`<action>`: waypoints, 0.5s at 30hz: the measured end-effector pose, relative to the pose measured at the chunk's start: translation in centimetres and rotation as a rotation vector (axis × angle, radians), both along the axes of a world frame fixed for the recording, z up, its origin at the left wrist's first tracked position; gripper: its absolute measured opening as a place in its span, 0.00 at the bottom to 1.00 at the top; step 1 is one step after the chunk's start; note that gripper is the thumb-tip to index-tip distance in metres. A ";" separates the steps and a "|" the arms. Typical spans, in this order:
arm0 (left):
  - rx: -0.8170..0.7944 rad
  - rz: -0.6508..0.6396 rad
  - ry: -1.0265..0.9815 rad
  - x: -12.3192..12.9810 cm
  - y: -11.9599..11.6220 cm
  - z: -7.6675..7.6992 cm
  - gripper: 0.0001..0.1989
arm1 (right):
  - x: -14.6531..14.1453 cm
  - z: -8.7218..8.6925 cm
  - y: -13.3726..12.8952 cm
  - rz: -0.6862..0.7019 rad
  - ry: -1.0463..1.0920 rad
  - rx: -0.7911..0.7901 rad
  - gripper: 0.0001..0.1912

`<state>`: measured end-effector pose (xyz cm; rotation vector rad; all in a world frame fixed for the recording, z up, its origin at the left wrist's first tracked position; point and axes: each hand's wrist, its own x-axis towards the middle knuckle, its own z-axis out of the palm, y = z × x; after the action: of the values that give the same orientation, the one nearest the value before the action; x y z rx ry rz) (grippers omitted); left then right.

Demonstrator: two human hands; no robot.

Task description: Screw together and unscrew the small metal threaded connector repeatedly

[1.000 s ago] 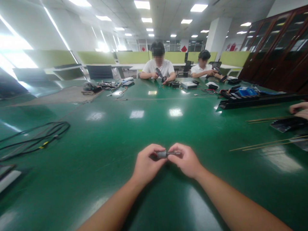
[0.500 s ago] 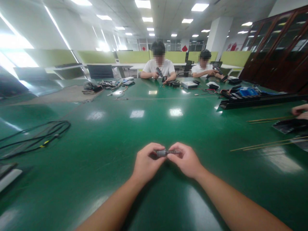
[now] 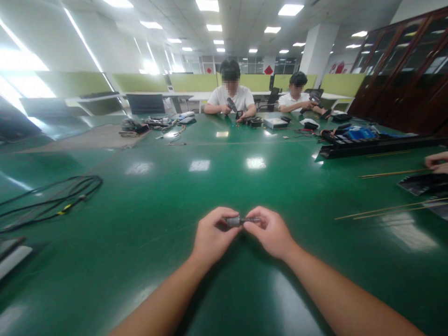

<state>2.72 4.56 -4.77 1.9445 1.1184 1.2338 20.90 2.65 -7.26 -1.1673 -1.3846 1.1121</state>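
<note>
Just above the green table [image 3: 175, 186], I hold a small grey cylinder with a thin dark shaft [image 3: 234, 221] between both hands. The piece lies roughly level, cylinder to the left and shaft to the right. My left hand [image 3: 213, 235] is closed on the cylinder, thumb on the near side and fingers on the far side. Thumb and fingers of my right hand [image 3: 271, 231] pinch the shaft, hiding part of it. The two thumbs nearly meet in the middle. Whether the shaft is a drill bit is too small to tell.
A black cable coil [image 3: 70, 200] lies at left. Thin yellowish rods [image 3: 388, 210] and another person's hand [image 3: 437, 162] are at right. Across the table, two people handle power tools, near electronic parts [image 3: 161, 122], a white box [image 3: 275, 123] and a long black channel [image 3: 378, 146].
My hands keep their grip on the piece and have hardly moved. The other person's hand at the right edge and the dark sheet below it have shifted slightly right.
</note>
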 end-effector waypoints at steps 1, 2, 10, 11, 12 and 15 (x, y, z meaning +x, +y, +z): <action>0.002 0.002 0.002 0.0 0.0 0.0 0.07 | 0.0 0.0 0.0 -0.002 -0.002 -0.001 0.08; 0.006 0.003 0.003 0.0 0.0 0.0 0.07 | 0.0 0.0 0.0 -0.003 -0.003 -0.002 0.08; 0.023 0.004 0.004 0.0 0.0 0.0 0.07 | 0.0 0.4 0.0 -0.008 -0.013 0.016 0.08; 0.026 0.002 0.003 0.0 0.0 0.0 0.07 | 0.0 0.4 0.0 -0.008 -0.013 0.014 0.08; 0.030 0.001 0.002 0.0 0.0 0.0 0.07 | 0.0 0.4 -0.1 -0.007 -0.012 0.011 0.08; 0.047 0.001 0.006 -0.1 0.0 0.1 0.07 | 0.0 0.4 -0.1 -0.002 -0.004 -0.001 0.08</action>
<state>2.67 4.54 -4.67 1.9836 1.1023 1.2658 20.85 2.53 -6.85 -1.1723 -1.3859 1.1091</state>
